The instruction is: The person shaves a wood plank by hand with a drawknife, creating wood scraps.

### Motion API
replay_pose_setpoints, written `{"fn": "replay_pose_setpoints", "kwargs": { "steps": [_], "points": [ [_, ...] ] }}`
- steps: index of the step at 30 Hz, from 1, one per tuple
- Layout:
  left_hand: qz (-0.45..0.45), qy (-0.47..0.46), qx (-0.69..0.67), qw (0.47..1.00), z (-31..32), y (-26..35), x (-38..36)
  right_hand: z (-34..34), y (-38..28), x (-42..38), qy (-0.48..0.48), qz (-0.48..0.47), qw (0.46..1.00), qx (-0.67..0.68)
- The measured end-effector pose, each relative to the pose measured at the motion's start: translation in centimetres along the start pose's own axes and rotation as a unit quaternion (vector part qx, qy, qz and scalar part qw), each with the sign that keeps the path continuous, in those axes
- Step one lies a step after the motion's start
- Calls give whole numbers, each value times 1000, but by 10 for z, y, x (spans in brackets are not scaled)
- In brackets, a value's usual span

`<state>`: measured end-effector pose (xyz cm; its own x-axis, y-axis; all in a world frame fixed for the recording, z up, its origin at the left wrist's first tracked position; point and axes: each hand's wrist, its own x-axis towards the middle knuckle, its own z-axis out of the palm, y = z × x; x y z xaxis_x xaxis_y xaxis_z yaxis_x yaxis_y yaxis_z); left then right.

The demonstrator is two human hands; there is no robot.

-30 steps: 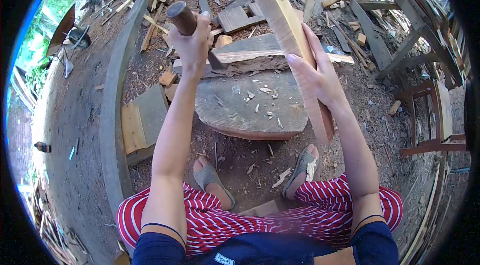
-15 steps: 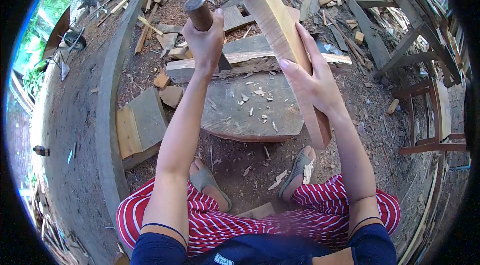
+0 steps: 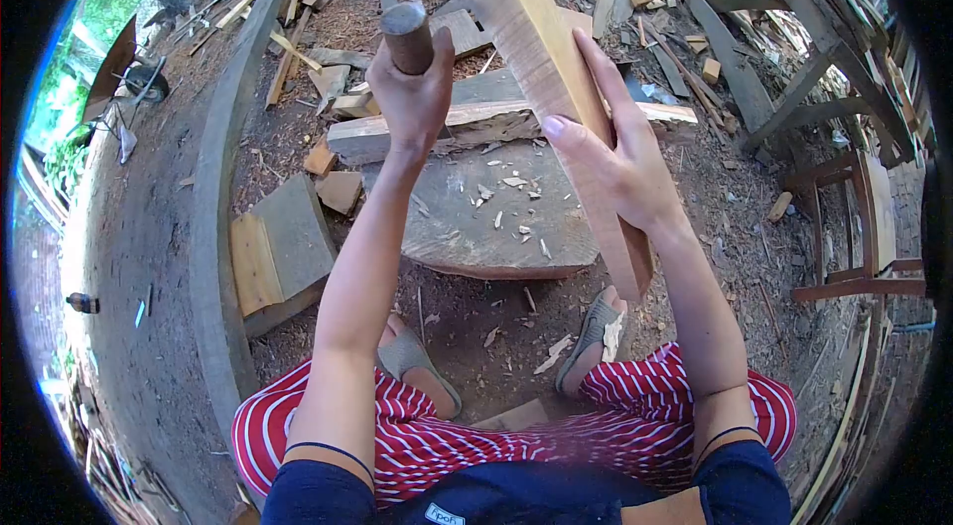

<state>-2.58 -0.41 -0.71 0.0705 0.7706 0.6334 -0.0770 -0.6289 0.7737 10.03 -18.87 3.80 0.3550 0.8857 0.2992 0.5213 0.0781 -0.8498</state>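
My left hand [image 3: 412, 98] is wrapped round a round wooden handle [image 3: 408, 37], whose flat end points up at me; what lies below the fist is hidden. On the right, my right hand [image 3: 625, 148] grips a long, slightly curved plank [image 3: 526, 24], thumb on its broad face and fingers along its far edge. The plank slants from the top centre down to the right, above a low wooden block [image 3: 476, 217] strewn with small chips. A rough-edged board [image 3: 476, 126] lies across the block's far side.
A long beam [image 3: 213, 178] runs down the left side, with a flat board [image 3: 283, 242] beside it. Wood scraps [image 3: 447, 29] cover the ground ahead. A wooden frame [image 3: 804, 88] and a chair-like piece [image 3: 864, 227] stand at right. My sandalled feet flank the block.
My left hand and the handle have shifted slightly right and tilted. The plank in my right hand has moved a little to the left.
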Motion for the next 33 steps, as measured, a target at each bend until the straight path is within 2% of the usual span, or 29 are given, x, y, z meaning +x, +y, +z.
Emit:
{"fn": "replay_pose_setpoints", "kwargs": {
  "steps": [2, 3, 4, 6, 9, 10, 11, 12, 14, 17, 18, 20, 21, 22, 23, 24, 25, 27, 28, 31, 33],
  "points": [
    [-11, -17, 3, 1000, 1, -4, -1, 0, -11, 2, 25, -49, 996, 76],
    [-25, -34, 7, 999, 2, -6, -5, -3, -23, 4, 29, -42, 996, 78],
    [-9, -39, 17, 999, 2, -2, -6, -8, -41, 8, 42, -112, 988, 97],
    [7, -42, 8, 999, 4, -6, -9, -16, -62, 10, 61, -182, 975, 113],
    [11, -32, -43, 998, 7, -6, -11, -19, -71, 6, 53, -157, 982, 95],
    [-3, -25, -81, 996, 9, 8, -10, -14, -62, 4, -21, -102, 994, -16],
    [-54, -39, -118, 991, 8, 24, -14, -10, -55, 3, -93, -45, 987, -125],
    [-22, -23, -136, 990, 10, 24, -13, -8, -56, 2, -60, -89, 991, -79],
    [12, -6, -154, 988, 10, 11, -5, -13, -63, -3, -50, -88, 993, -57],
    [-55, 11, -156, 986, -6, -15, -3, -9, -71, -8, -24, -94, 995, -2],
    [-120, 2, -222, 968, -7, -17, -2, -8, -76, -7, -3, -129, 992, 2],
    [-85, -4, -192, 978, -3, -30, -7, -8, -85, -3, 40, -203, 978, 9],
    [-68, -7, -177, 982, 0, -36, -10, -6, -85, -1, 41, -205, 978, 13],
    [-40, 30, -108, 993, 13, -42, -9, -1, -82, 1, -29, -162, 979, -117],
    [-27, -4, -134, 991, 5, -48, -9, 3, -81, 2, -97, -113, 958, -244],
    [-17, -38, -159, 986, -3, -42, -9, 5, -84, 4, -60, -149, 943, -291],
    [-13, -39, -162, 986, -4, -38, -7, 3, -90, 7, -56, -152, 942, -294],
    [50, -24, -138, 989, -9, -30, -6, -2, -104, 13, -59, -137, 961, -231],
    [-28, -18, -141, 989, -11, -33, -6, -3, -112, 16, -40, -138, 972, -185],
    [-44, -46, -122, 990, -14, -35, -7, -4, -130, 15, 2, -134, 981, -138],
    [-48, -91, -135, 986, -15, -53, -2, 13, -104, 20, -5, -161, 979, -128]
  ]
}}
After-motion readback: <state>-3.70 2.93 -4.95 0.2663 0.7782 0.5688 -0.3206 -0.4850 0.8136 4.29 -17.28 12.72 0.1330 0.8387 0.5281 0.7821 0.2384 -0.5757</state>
